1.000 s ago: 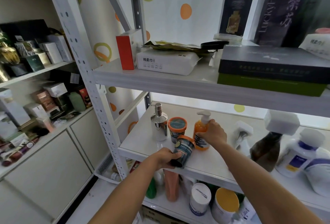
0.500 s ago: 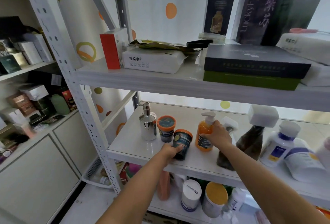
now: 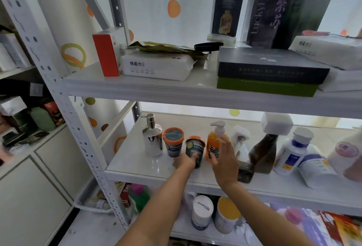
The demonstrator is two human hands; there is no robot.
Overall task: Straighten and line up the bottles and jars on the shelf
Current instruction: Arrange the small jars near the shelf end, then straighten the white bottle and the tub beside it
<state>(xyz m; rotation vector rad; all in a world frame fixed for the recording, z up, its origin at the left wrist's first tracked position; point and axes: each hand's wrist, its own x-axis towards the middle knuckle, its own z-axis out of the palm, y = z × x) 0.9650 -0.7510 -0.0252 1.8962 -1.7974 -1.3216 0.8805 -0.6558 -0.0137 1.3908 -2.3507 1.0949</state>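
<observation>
- Left grip (image 3: 185,163) is closed low around a dark jar (image 3: 195,148) with an orange lid; one finger lies across the jar's front, the rest are hidden behind it; the jar stands upright on the shelf (image 3: 135,165), near its front edge.
- Right grip (image 3: 224,159) is wide, fingers spread and holding nothing; it hangs in front of the orange bottle (image 3: 212,143), fingertips overlapping its label; whether they touch it I cannot tell.
- The orange bottle, with a white pump top, stands upright just right of the jar.
- Left of the jar stands a second jar (image 3: 173,141), also orange-lidded, set a little further back; beside that, a silver pump (image 3: 152,140), the leftmost in the row.
- Right of the orange bottle: a spray bottle (image 3: 240,138) with a white head, partly behind the right grip; then a brown bottle (image 3: 264,153) with a big white cap, leaning; then a white bottle (image 3: 290,153) with a blue label, upright; past it another white container (image 3: 315,169) lies tipped over.
- On the shelf above: a red box (image 3: 105,55), a tissue pack (image 3: 156,67) and dark boxes (image 3: 270,63).
- On the shelf below: two tubs (image 3: 201,214) among blurred clutter.
</observation>
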